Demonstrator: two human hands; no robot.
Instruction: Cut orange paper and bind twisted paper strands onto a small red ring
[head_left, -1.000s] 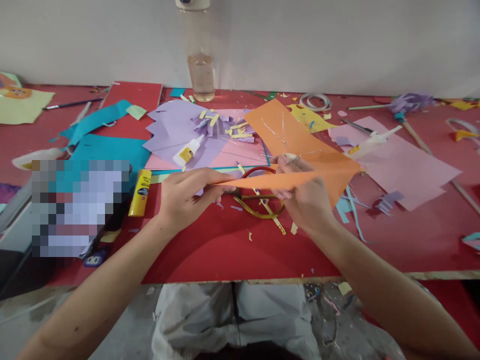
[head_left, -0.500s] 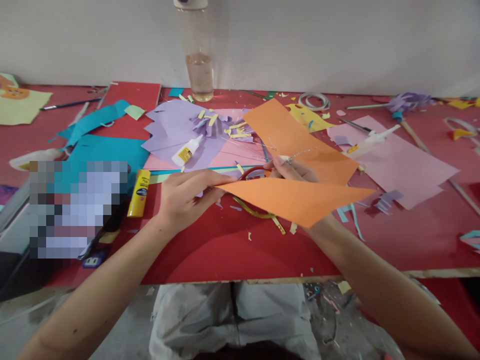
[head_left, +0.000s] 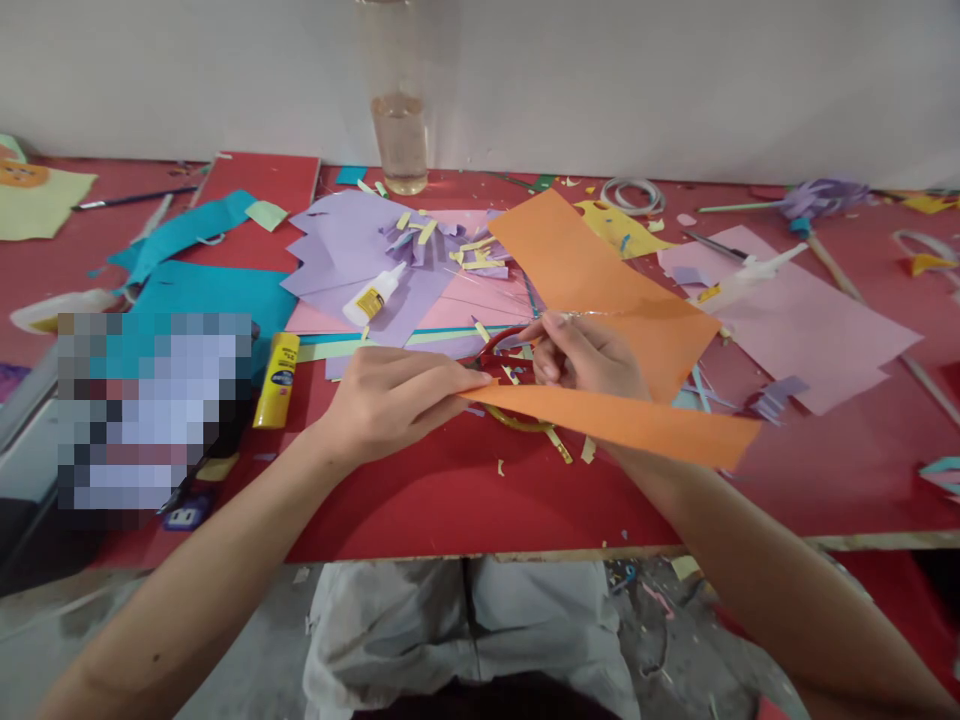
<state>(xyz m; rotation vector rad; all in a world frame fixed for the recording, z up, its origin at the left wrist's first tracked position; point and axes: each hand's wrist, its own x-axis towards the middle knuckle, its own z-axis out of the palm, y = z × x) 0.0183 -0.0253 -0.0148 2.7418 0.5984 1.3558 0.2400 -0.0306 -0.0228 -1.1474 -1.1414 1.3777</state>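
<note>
Beyond the left hand point(head_left: 397, 402), a clear bottle point(head_left: 397, 98) holds pale liquid point(head_left: 400, 150)

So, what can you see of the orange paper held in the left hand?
The orange paper looks plain and thin and shows as a long, narrow band from this angle; its full shape is unclear. The left hand grips its left end. The rest extends rightward above the red table, crossing in front of the right forearm; its far end is free.
</note>
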